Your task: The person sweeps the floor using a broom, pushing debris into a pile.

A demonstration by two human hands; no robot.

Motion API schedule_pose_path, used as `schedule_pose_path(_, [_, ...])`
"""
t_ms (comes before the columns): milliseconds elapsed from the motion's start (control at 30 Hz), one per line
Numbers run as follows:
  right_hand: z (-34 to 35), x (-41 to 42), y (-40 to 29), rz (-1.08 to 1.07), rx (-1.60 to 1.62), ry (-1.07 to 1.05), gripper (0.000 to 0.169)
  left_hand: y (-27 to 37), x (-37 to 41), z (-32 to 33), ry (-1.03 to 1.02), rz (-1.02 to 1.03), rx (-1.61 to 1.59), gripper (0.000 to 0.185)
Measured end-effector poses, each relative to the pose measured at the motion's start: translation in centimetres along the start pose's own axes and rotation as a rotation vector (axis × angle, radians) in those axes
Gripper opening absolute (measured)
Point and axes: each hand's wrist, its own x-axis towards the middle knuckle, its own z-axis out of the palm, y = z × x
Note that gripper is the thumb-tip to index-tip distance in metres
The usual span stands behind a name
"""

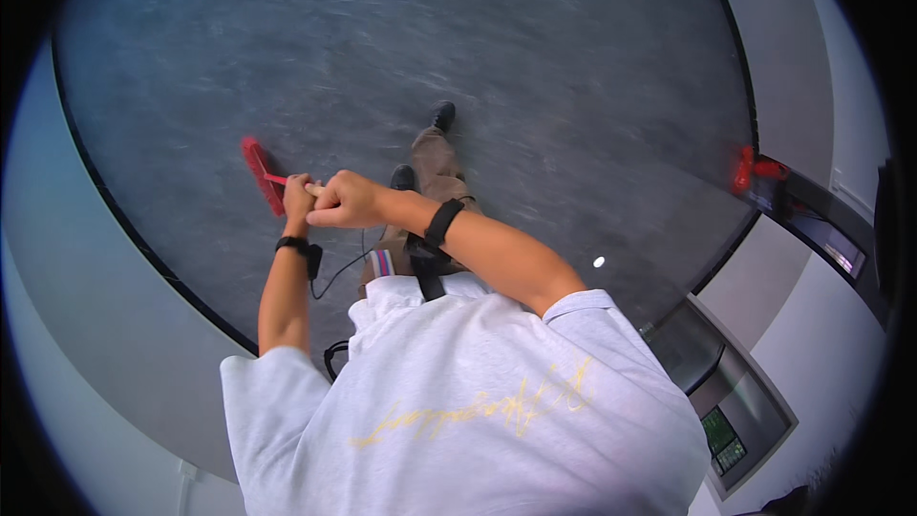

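Note:
A red broom head (259, 170) rests on the grey floor (544, 57), toward the left wall. Its handle (314, 190), red at the lower end and pale farther up, runs back from the head into my hands. My left hand (297, 197) is wrapped around the handle on the side nearer the broom head. Just to its right, my right hand (349, 198) grips the same handle, with that arm reaching across my body. Both wrists wear black bands, and a dark cable hangs near the left one. My fingers hide much of the handle.
Walls with a black baseboard (154, 258) curve along the left and right. Blurred red objects (749, 168) stand by the right wall, near a dark opening. My black shoes (443, 115) are on the floor ahead. A doorway (745, 401) lies at the lower right.

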Motion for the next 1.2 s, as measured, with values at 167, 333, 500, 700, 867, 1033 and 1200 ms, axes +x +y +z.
schedule_pose_path(167, [-10.7,0.1,0.0,0.133,-0.117,0.145,0.037,7.8,8.2,9.2,0.142,0.158,-0.192,0.025])
schedule_pose_path(333, [-22.5,-3.7,-11.6,0.271,-0.372,0.368,0.041,34.1,14.2,5.2,-0.188,0.283,-0.301,0.018])
schedule_pose_path(500, [-21.0,-0.9,-14.3,0.182,-0.583,0.152,0.034,39.1,17.4,4.4,-0.103,0.499,-0.521,0.019])
schedule_pose_path(700, [-17.2,2.6,-24.3,-0.243,-0.404,0.038,0.043,38.6,12.5,-12.8,-0.133,0.567,-0.439,0.023])
schedule_pose_path(867, [-12.4,9.8,-20.4,-0.221,-0.069,-0.032,0.046,26.3,11.4,-20.0,-0.15,0.272,-0.22,0.022])
schedule_pose_path(1033, [-6.0,17.0,-6.5,-0.038,-0.041,-0.094,0.041,2.3,13.8,-13.0,-0.144,-0.019,-0.168,0.027])
schedule_pose_path(1200, [-6.0,17.7,-3.0,0.087,-0.21,0.095,0.035,4.2,17.3,-9.9,-0.225,0.082,-0.032,0.022])
